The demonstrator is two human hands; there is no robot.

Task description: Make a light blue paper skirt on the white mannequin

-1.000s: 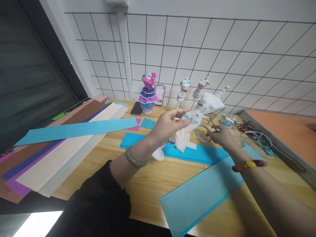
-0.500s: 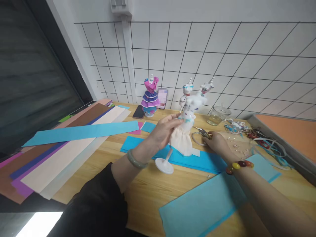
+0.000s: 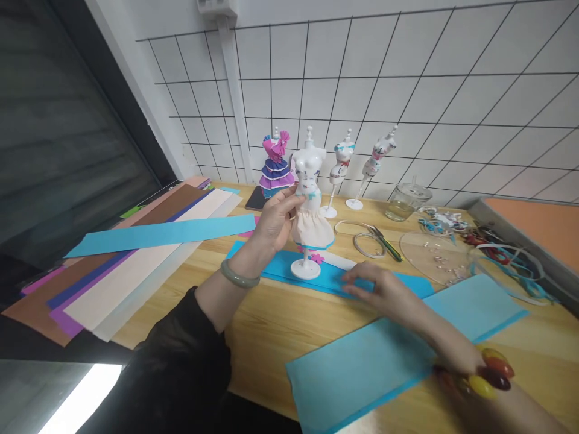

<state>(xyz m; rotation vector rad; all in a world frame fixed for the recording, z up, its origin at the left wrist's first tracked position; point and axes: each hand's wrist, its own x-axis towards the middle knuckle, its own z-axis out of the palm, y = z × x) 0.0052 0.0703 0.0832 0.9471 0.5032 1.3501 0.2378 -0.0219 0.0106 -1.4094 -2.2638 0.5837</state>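
Near edge of the bench (image 3: 253, 319): pale-blue sheet (image 3: 362, 367) unmoved, right of middle, right forearm crossing above it. Right hand (image 3: 382, 286) is released, fingers loosely bent, nothing seen in it. Half a second ago it was at the pointed hand tool (image 3: 388, 243); now it's over the folded blue strip (image 3: 280, 265), can't tell if fingertips touch. Left hand (image 3: 277, 220) still grasps the white mannequin (image 3: 309, 164) at the hip. Mannequin was leaning right, now upright, mid-bench; base over the strip, can't tell if it bears on it. Cream skirt (image 3: 313, 229) hangs below the left fingers. Pink flower cut-out (image 3: 318, 258) just beside the base has come into view. Tool lies farther back, hand off it. Far edge: dressed mannequin (image 3: 277, 172) now partly covered by left hand; two small mannequins (image 3: 342, 158) now unobstructed; lidded jar (image 3: 407, 202) toward far right corner, unmoved.
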